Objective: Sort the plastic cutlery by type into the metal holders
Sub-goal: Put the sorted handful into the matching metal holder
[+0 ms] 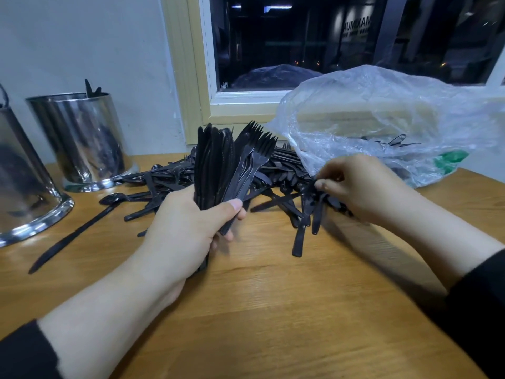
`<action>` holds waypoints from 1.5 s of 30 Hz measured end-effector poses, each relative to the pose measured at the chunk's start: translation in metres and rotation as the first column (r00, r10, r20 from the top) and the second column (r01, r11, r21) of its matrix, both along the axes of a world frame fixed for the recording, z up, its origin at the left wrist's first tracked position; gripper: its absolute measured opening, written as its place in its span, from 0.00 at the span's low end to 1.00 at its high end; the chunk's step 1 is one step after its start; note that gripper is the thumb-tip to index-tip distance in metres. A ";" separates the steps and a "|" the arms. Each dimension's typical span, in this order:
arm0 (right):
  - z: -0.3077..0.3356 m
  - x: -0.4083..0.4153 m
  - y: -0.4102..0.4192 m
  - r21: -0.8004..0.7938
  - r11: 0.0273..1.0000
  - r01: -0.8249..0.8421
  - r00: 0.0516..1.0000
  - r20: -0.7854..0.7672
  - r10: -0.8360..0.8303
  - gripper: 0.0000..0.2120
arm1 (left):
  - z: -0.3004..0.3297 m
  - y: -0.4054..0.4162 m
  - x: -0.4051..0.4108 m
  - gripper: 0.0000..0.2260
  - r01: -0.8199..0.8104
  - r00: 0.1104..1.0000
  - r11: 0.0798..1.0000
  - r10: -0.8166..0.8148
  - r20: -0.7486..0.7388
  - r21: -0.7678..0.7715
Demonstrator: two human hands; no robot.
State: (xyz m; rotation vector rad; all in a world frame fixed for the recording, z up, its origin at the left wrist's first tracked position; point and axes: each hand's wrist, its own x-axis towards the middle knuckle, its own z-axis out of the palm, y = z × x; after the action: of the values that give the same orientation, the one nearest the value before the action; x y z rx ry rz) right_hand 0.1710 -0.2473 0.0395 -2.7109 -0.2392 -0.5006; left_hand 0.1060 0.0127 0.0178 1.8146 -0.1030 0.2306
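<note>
My left hand grips an upright bundle of black plastic cutlery, knives on the left and several forks fanned out on the right. Behind it, a pile of black cutlery lies across the wooden table. My right hand pinches a few black pieces at the pile's right end, their handles hanging down. Two shiny metal holders stand at the left: the far holder has a few black tips sticking out, the near holder is cut off by the frame edge.
A clear plastic bag with more cutlery and a pale block inside lies at the back right, under the window. A lone long black spoon lies on the table by the near holder. The wall stands close behind the table.
</note>
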 end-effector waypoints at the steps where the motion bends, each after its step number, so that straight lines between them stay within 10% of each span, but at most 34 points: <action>1: 0.002 0.000 -0.002 0.070 0.997 -0.012 0.997 0.082 0.007 0.03 | 0.001 0.001 0.000 0.07 -0.021 1.000 1.000 0.021 0.013 0.008; 5: 0.015 -0.009 -0.002 0.329 0.930 -0.164 0.942 0.332 0.049 0.05 | 0.005 0.004 0.002 0.04 -0.076 0.994 0.997 0.076 0.074 -0.008; 12: 0.011 -0.025 0.020 0.356 0.833 -0.423 0.905 0.208 0.370 0.02 | 0.002 0.005 0.003 0.05 0.001 1.000 0.996 -0.002 0.007 0.085; 31: 0.003 -0.020 0.036 0.650 0.691 -0.317 0.946 0.264 0.185 0.12 | 0.000 -0.003 -0.004 0.07 0.282 0.948 0.958 -0.288 -0.139 -0.062; 38: -0.003 -0.021 0.043 0.905 0.298 -0.304 0.854 0.120 0.507 0.14 | 0.003 -0.004 -0.007 0.06 0.360 0.912 0.921 -0.381 -0.151 -0.145; 45: -0.001 -0.028 0.051 0.857 0.344 -0.383 0.805 0.127 0.580 0.11 | 0.003 0.000 -0.008 0.05 0.425 0.878 0.887 -0.452 -0.156 -0.182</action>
State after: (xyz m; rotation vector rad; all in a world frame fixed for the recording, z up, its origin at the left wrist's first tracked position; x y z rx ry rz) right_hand 0.1429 -0.1960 0.0382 -1.5345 -0.5560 -0.0773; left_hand 0.0981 0.0124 0.0212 1.6115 -0.3492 -0.2588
